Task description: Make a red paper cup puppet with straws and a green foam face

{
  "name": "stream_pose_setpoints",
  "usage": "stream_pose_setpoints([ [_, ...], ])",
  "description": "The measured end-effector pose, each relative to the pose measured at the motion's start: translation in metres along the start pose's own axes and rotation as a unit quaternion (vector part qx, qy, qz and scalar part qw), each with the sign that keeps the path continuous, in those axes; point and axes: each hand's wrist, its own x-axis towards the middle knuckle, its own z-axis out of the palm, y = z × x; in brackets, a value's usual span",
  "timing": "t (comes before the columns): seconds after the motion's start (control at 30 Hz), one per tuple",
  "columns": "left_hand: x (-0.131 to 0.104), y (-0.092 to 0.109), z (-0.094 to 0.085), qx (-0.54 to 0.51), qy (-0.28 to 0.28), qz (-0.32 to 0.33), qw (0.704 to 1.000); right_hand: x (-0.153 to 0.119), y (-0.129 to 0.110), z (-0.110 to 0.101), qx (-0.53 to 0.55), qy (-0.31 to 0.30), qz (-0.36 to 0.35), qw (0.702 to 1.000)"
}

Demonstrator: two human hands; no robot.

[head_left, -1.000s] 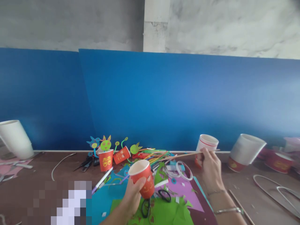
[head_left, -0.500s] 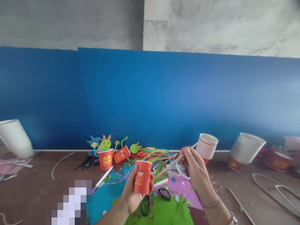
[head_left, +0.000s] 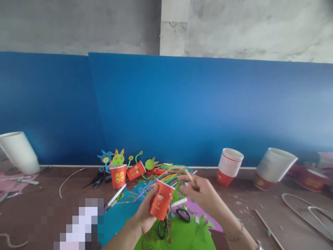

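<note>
A red paper cup (head_left: 161,201) with printed figures leans to the right in my left hand (head_left: 147,211), whose fingers wrap its sides. My right hand (head_left: 199,189) is closed on a thin wooden stick (head_left: 191,177), held to the right of the cup and apart from it. Most of the stick is hidden by the fingers. Black-handled scissors (head_left: 183,215) lie below the cup on a green sheet (head_left: 179,236). Behind the cup is a heap of colored straws (head_left: 169,173).
Decorated red cups (head_left: 119,176) with paper animal faces stand back left. A stack of paper cups (head_left: 231,161) and a larger white stack (head_left: 275,165) are on the right. Another wooden stick (head_left: 267,227) lies front right. A white cable (head_left: 296,208) curls nearby. A blue panel (head_left: 166,107) borders the table.
My right hand has moved left and slightly down, toward the cup, and the stick has turned in its grip. The cup in my left hand has tilted to the right.
</note>
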Motion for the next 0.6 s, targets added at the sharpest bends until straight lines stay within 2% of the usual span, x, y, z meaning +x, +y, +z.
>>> stream_pose_setpoints([
  [0.1, 0.000, -0.002, -0.002, 0.034, 0.007, -0.017, 0.999, 0.005, 0.009, 0.008, -0.069, -0.101, 0.014, 0.992],
  [0.17, 0.000, -0.003, -0.002, 0.058, 0.006, -0.022, 0.998, 0.007, 0.013, 0.012, -0.080, -0.142, 0.014, 0.987],
  [0.6, -0.005, -0.004, 0.003, 0.136, -0.037, -0.062, 0.988, 0.000, 0.004, 0.012, -0.110, -0.198, -0.029, 0.974],
])
